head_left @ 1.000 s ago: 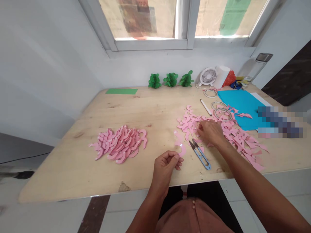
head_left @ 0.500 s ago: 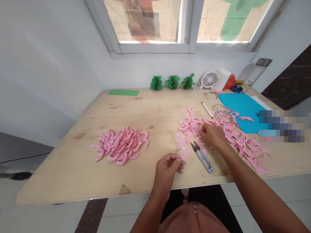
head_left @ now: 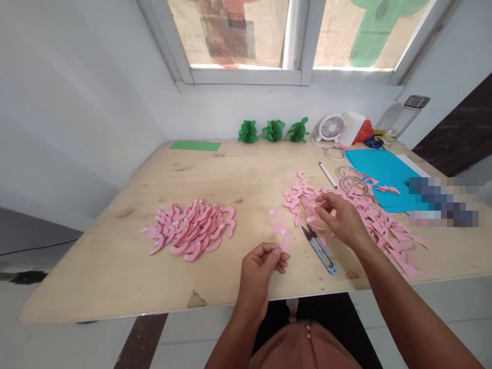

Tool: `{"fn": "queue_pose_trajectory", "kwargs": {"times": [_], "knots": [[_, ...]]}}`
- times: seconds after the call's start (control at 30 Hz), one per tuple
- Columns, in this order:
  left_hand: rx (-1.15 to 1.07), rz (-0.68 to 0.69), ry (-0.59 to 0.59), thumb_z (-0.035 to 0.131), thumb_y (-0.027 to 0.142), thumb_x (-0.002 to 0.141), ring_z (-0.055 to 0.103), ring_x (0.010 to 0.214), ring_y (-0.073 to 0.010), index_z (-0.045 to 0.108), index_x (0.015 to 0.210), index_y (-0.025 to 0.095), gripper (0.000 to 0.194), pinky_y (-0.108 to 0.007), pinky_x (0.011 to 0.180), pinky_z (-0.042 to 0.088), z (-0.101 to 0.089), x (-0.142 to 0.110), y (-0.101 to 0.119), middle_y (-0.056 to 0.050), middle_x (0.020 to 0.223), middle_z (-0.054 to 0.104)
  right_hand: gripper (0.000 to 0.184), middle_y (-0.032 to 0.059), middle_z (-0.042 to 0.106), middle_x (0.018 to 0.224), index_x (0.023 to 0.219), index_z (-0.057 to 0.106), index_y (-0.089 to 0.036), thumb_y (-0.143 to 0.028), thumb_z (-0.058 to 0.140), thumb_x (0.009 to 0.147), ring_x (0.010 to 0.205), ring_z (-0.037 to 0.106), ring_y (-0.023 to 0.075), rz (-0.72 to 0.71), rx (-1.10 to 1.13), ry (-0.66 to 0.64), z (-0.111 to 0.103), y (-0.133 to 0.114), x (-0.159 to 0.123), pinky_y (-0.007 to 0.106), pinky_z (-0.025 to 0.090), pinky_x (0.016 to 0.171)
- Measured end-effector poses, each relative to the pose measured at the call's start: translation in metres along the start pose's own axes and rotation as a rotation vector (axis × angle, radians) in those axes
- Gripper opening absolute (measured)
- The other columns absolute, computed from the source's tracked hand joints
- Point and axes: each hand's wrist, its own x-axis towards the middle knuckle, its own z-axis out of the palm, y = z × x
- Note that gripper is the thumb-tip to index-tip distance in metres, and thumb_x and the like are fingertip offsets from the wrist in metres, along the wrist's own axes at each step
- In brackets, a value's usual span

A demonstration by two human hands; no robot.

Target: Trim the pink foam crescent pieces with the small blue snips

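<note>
My left hand [head_left: 265, 261], near the table's front edge, pinches the lower end of a curved pink paper cutout [head_left: 284, 238] between thumb and fingers. The cutout is a wavy S-shape with small white patches, blurred toward its top. My right hand [head_left: 340, 218] hovers over the pink paper scraps [head_left: 371, 207], thumb and forefinger apart, with nothing visible held. Between my hands lies a pair of blue thread snips [head_left: 323, 253], blades pointing away from me. At the left is a heaped pile of similar pink cutouts [head_left: 198, 230], several with white patches.
A white pen [head_left: 328, 175] and tape rings [head_left: 354, 185] lie beyond the scraps. Blue sheets [head_left: 397, 177] are at the right. Along the back stand green paper figures [head_left: 273, 131], a small fan [head_left: 331, 127] and a bottle [head_left: 409, 115]. A green strip [head_left: 195, 146] lies back left.
My left hand has shifted slightly left with the pink cutout. My right hand's fingers have parted from a closed pinch, and it has moved slightly right.
</note>
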Motion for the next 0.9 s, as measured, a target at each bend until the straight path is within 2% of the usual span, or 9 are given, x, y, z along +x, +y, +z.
{"fn": "queue_pose_trajectory", "kwargs": {"times": [0.1,0.27,0.37,0.47,0.6,0.73,0.9], "knots": [[-0.061,0.006,0.020,0.070,0.026,0.066,0.056,0.053,-0.0111,0.063,0.069,0.014,0.014,-0.022,0.052,0.044,-0.005,-0.003,0.003,-0.004,0.062,0.068,0.016,-0.0005,0.067,0.068,0.093,0.060,-0.021,-0.027,0.052,0.081,0.064,0.063,0.0152,-0.053,0.143,-0.064,0.022,-0.020,-0.004,0.026,0.045,0.063],[-0.109,0.000,0.046,0.071,0.024,0.067,0.055,0.055,-0.0103,0.063,0.071,0.014,0.013,-0.021,0.054,0.043,-0.012,-0.007,0.007,-0.003,0.064,0.067,0.011,-0.0005,0.068,0.065,0.087,0.063,-0.020,-0.022,0.056,0.079,0.065,0.063,0.0168,-0.079,0.059,-0.088,0.059,-0.042,0.000,0.029,0.043,0.069],[-0.106,0.002,0.039,0.071,0.024,0.068,0.055,0.055,-0.0104,0.063,0.071,0.013,0.014,-0.022,0.054,0.043,-0.014,-0.009,0.008,-0.004,0.064,0.067,0.010,0.0022,0.071,0.072,0.082,0.065,-0.021,-0.024,0.056,0.079,0.071,0.064,0.0196,-0.088,0.008,-0.057,0.056,-0.034,-0.004,0.033,0.042,0.075],[-0.097,-0.006,0.029,0.071,0.025,0.067,0.055,0.055,-0.0109,0.063,0.070,0.013,0.014,-0.022,0.053,0.043,-0.015,-0.010,0.007,-0.004,0.064,0.067,0.018,0.0066,0.072,0.082,0.090,0.066,-0.020,-0.026,0.051,0.082,0.080,0.064,0.0224,-0.047,-0.034,0.023,0.038,-0.012,-0.017,0.035,0.042,0.077],[-0.089,-0.027,0.017,0.071,0.025,0.066,0.055,0.054,-0.0113,0.063,0.070,0.014,0.015,-0.023,0.053,0.043,-0.011,-0.008,0.006,-0.004,0.063,0.067,0.020,0.0072,0.072,0.089,0.087,0.067,-0.020,-0.027,0.049,0.082,0.082,0.064,0.0233,-0.027,-0.124,0.127,0.018,0.010,-0.033,0.035,0.043,0.075],[-0.084,-0.032,0.015,0.072,0.025,0.067,0.055,0.054,-0.0111,0.063,0.070,0.014,0.015,-0.023,0.053,0.043,-0.007,-0.007,0.005,-0.004,0.063,0.067,0.023,0.0095,0.071,0.100,0.095,0.067,-0.018,-0.022,0.046,0.086,0.096,0.059,0.0266,-0.167,-0.254,0.048,0.023,-0.001,-0.032,0.039,0.039,0.082],[-0.090,-0.015,0.032,0.071,0.024,0.069,0.055,0.055,-0.0099,0.064,0.072,0.014,0.014,-0.021,0.055,0.043,-0.012,-0.013,0.003,-0.003,0.064,0.068,0.025,0.0109,0.066,0.114,0.107,0.063,-0.018,-0.021,0.045,0.091,0.116,0.047,0.0299,-0.456,-0.411,-0.101,0.047,-0.028,-0.027,0.047,0.028,0.096]]}}
